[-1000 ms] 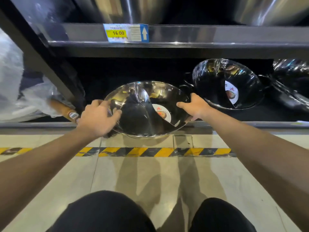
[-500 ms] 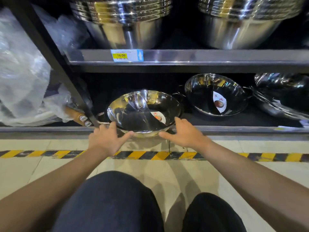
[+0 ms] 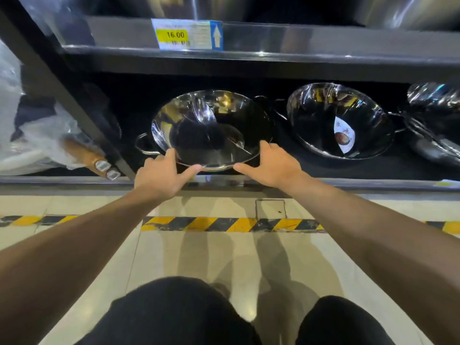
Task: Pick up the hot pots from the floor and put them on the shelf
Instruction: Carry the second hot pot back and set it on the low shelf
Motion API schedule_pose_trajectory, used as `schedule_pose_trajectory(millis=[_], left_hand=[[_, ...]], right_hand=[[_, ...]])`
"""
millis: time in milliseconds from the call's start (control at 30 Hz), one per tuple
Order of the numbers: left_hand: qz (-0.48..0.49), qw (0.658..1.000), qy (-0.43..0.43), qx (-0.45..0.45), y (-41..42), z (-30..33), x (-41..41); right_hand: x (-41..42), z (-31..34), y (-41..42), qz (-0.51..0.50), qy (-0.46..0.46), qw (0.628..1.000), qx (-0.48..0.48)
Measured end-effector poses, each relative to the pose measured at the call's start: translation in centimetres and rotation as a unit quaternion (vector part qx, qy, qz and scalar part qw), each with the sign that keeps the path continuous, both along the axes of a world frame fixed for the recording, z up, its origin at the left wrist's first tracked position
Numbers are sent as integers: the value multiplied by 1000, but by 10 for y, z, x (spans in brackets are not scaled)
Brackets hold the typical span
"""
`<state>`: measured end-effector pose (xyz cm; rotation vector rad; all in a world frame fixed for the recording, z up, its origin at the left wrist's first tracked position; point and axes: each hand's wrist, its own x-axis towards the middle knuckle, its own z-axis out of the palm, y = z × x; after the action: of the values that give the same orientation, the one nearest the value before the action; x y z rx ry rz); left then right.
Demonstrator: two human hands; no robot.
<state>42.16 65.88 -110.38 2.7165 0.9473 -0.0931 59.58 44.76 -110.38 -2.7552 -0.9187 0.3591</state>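
Observation:
A shiny divided steel hot pot wrapped in clear film sits on the black bottom shelf, its left loop handle sticking out. My left hand is at the pot's front-left rim, thumb over the edge and index finger along the front. My right hand mirrors it at the front-right rim. A second hot pot with a round label stands to the right on the same shelf, and part of a third shows at the far right.
The upper shelf edge carries a 16.00 price tag with large steel pots above. A slanted black upright and plastic-wrapped goods with wooden handles lie to the left. Yellow-black tape crosses the tiled floor; my knees are below.
The pot has gone from overhanging the shelf edge to resting farther in on the shelf. My hands moved from its sides to its front rim.

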Motion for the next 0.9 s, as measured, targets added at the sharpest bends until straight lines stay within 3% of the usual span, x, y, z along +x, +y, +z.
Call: schedule_pose_trajectory(millis=[300,433,533,633,900], left_hand=[[16,998,66,-12,29,-26,31],[44,999,20,9,13,-25,20],[-67,989,-26,126,-17,-34,0],[-127,979,28,157,-31,-46,-12],[-35,989,74,121,6,-41,-6]], right_hand=[[20,-13,31,-1,-3,998,-60],[28,-9,26,2,-22,999,-38],[37,-5,22,-11,-16,999,-50],[35,-7,20,-1,40,997,-66],[-6,-23,22,55,-12,995,-82]])
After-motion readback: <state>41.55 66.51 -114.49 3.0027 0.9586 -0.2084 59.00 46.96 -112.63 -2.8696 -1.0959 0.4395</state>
